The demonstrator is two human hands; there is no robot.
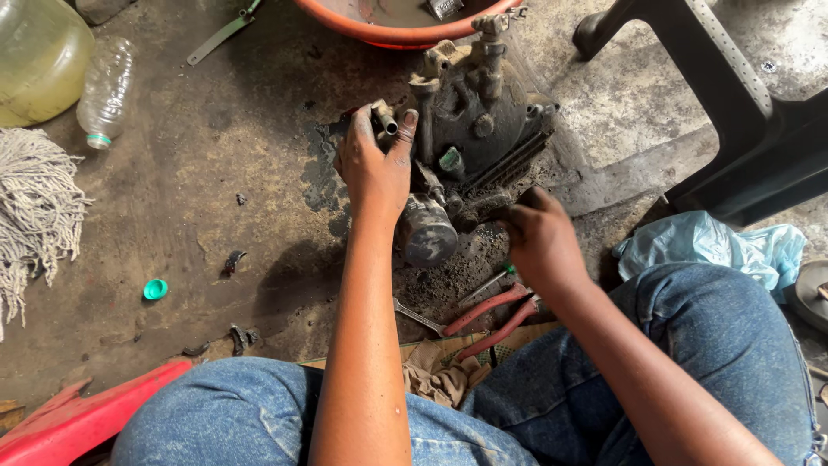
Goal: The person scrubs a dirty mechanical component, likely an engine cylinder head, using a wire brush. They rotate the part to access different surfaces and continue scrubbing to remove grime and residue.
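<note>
Head view: the left hand (377, 164) is gripping a short metal fitting (385, 116) while the right hand (539, 237) is clamping the greasy engine part (479, 121), lying just below the orange basin (379, 30) holding murky liquid; bare floor (190, 216) is lying open leftward.

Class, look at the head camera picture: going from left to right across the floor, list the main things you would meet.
Mop head → clear bottle → green cap → left hand → greasy machine part → right hand → blue plastic bag.
</note>
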